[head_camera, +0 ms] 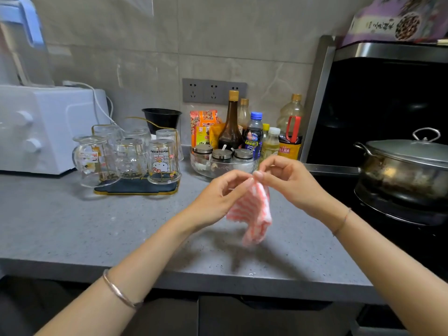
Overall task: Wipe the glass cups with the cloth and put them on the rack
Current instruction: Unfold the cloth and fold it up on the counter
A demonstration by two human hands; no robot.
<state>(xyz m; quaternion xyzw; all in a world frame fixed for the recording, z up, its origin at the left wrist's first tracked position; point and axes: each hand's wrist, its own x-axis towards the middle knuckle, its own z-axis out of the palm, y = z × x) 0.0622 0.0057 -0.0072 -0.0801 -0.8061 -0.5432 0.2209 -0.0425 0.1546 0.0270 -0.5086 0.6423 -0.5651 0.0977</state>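
Left hand, right hand pinch cloth; cups seemingly on rack

Soft, even indoor light, moderately bright. Faint shadow under cloth on grey countertop. Glare streaks on pot lid; hood recess behind nearly black. Wide-angle bending at edges; upper corners blurred, overall slightly soft.

I'm reading the cloth hanging under my fingers as pink-and-white striped | countertop beneath them is showing grey with fine speckles | cup left of them is carrying a pink-and-red cartoon print | rack, also left, is showing gold wire, dark tray | bottle cap beyond the fingers is showing blue
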